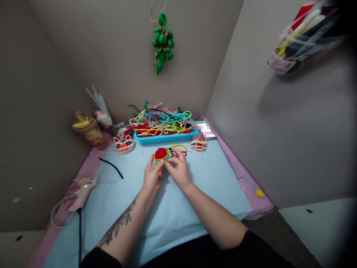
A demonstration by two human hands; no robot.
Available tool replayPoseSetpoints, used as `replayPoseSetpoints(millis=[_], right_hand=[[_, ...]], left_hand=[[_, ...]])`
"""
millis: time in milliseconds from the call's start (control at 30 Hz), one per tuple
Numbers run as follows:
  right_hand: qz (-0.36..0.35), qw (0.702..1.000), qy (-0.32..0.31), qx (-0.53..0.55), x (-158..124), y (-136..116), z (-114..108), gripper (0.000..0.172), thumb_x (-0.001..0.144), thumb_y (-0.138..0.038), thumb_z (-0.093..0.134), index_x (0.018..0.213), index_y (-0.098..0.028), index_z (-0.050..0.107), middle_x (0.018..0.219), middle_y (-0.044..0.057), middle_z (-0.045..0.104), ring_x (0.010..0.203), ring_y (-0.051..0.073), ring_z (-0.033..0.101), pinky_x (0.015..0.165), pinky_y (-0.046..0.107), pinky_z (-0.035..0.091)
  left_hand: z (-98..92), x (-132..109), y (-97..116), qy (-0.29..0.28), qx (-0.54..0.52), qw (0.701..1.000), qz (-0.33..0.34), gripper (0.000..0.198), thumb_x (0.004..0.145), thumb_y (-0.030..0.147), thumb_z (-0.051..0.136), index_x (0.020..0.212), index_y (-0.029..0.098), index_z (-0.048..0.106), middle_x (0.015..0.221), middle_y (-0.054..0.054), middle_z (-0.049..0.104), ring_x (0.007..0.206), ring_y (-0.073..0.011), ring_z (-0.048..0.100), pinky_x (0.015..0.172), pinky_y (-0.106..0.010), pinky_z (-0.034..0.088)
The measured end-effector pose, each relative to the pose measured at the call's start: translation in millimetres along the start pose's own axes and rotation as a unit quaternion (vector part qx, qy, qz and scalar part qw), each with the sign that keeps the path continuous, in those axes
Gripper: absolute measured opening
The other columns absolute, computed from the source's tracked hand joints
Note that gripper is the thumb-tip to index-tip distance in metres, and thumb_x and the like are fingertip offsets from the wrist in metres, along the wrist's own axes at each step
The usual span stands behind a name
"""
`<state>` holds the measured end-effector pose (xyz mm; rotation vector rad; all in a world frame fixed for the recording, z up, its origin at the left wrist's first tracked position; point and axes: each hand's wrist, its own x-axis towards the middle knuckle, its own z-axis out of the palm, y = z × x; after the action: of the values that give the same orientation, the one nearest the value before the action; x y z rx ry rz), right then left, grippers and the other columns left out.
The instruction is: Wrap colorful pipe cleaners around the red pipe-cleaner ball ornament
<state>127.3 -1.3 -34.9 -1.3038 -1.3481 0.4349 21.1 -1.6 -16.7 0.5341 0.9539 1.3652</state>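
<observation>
Between my two hands is a round, multicoloured pipe-cleaner disc (161, 153), with a red middle and orange, teal and green at its rim. My left hand (152, 175) grips its left and lower edge, fingers closed with the thumb on the near side. At the lower right edge, my right hand (180, 172) pinches the rim between thumb and fingers. Just behind my right fingers lie a yellow loop (179, 147) and some red strands; part of them is hidden by the hand.
A blue tray (156, 139) heaped with coloured pipe cleaners stands at the back. Lion-face ornaments (123, 144) lie either side. A pink glue gun (85, 193) with its cable, a black pipe cleaner (111, 167) and a lidded cup (90, 131) are leftward. A green ornament (162, 42) hangs above.
</observation>
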Motion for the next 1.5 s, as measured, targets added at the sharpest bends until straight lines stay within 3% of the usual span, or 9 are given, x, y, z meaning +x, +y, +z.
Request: replayPoseSetpoints(millis=[133,267,400,700,800,1033,1233,1367,1500], right_hand=[[0.039,0.999,-0.019,0.006,-0.1,0.2,0.6,0.009,0.073,-0.022,0.064,0.065,-0.022,0.067,0.127,0.006,0.056,0.121,0.025,0.048,0.105,0.043,0.034],[0.059,0.998,-0.024,0.018,1.8,2.2,1.1,0.010,0.072,-0.021,0.063,0.062,-0.021,0.064,0.124,0.007,0.057,0.119,0.024,0.049,0.104,0.040,0.034],[0.084,0.995,-0.002,0.050,6.2,9.5,0.8,0.010,0.071,-0.023,0.064,0.061,-0.020,0.064,0.122,0.009,0.055,0.117,0.025,0.050,0.103,0.040,0.034],[0.138,0.980,-0.009,0.142,9.5,19.4,2.0,0.012,0.071,-0.027,0.064,0.063,-0.019,0.063,0.122,0.012,0.054,0.116,0.025,0.053,0.101,0.040,0.037],[0.139,0.979,-0.008,0.148,8.8,18.5,3.1,0.012,0.071,-0.026,0.064,0.062,-0.019,0.062,0.122,0.012,0.054,0.115,0.025,0.054,0.100,0.040,0.039],[0.128,0.975,-0.040,0.179,5.6,15.0,5.3,0.015,0.073,-0.031,0.064,0.064,-0.018,0.062,0.124,0.012,0.055,0.111,0.025,0.057,0.093,0.039,0.044],[0.117,0.966,-0.054,0.222,6.4,14.1,7.6,0.021,0.077,-0.033,0.057,0.063,-0.018,0.061,0.112,0.011,0.061,0.108,0.024,0.058,0.090,0.037,0.046],[0.087,0.985,-0.038,0.145,5.6,8.8,3.6,0.016,0.078,-0.031,0.058,0.069,-0.019,0.061,0.111,0.010,0.058,0.108,0.024,0.055,0.092,0.038,0.044],[-0.019,0.999,0.011,0.024,1.2,-3.5,-4.5,0.006,0.079,-0.023,0.059,0.084,-0.022,0.062,0.101,0.007,0.053,0.105,0.023,0.051,0.096,0.040,0.041]], left_hand=[[-2.7,2.0,-4.4,-0.004,0.010,1.000,-0.005,0.093,0.058,0.023,0.081,0.140,0.016,0.036,0.046,0.013,0.040,0.033,-0.0006,0.028,0.035,-0.014,0.018],[-3.4,3.4,-6.2,-0.003,0.025,1.000,-0.011,0.102,0.062,0.025,0.080,0.147,0.017,0.023,0.045,0.014,0.039,0.033,-0.0019,0.031,0.035,-0.014,0.020],[-1.6,1.5,-1.6,0.008,0.037,0.999,-0.018,0.101,0.071,0.037,0.075,0.149,0.017,0.013,0.066,0.001,0.062,0.039,-0.0060,0.048,0.037,-0.016,0.028],[-9.1,4.4,2.5,0.038,0.151,0.977,0.143,0.069,0.059,0.031,0.082,0.119,0.016,0.050,0.079,-0.001,0.065,0.051,-0.0053,0.054,0.050,-0.017,0.039],[-8.1,5.1,1.7,0.022,0.148,0.981,0.127,0.072,0.059,0.029,0.081,0.121,0.019,0.046,0.083,-0.002,0.065,0.056,-0.0073,0.057,0.051,-0.017,0.040],[-3.8,2.8,5.5,-0.014,0.107,0.993,0.044,0.085,0.059,0.026,0.078,0.133,0.015,0.036,0.054,0.006,0.055,0.044,-0.0080,0.048,0.041,-0.015,0.028],[-3.5,3.1,8.4,-0.057,0.022,0.998,-0.015,0.079,0.056,0.020,0.079,0.127,0.017,0.046,0.057,0.006,0.054,0.040,-0.0047,0.044,0.039,-0.015,0.027],[-3.0,2.7,9.3,-0.055,0.014,0.998,-0.028,0.076,0.058,0.020,0.078,0.127,0.017,0.046,0.067,0.002,0.062,0.041,-0.0052,0.047,0.036,-0.015,0.028],[-2.7,2.3,8.2,-0.021,0.014,0.999,-0.021,0.081,0.061,0.019,0.079,0.132,0.016,0.039,0.076,-0.002,0.066,0.048,-0.0082,0.057,0.040,-0.015,0.035]])
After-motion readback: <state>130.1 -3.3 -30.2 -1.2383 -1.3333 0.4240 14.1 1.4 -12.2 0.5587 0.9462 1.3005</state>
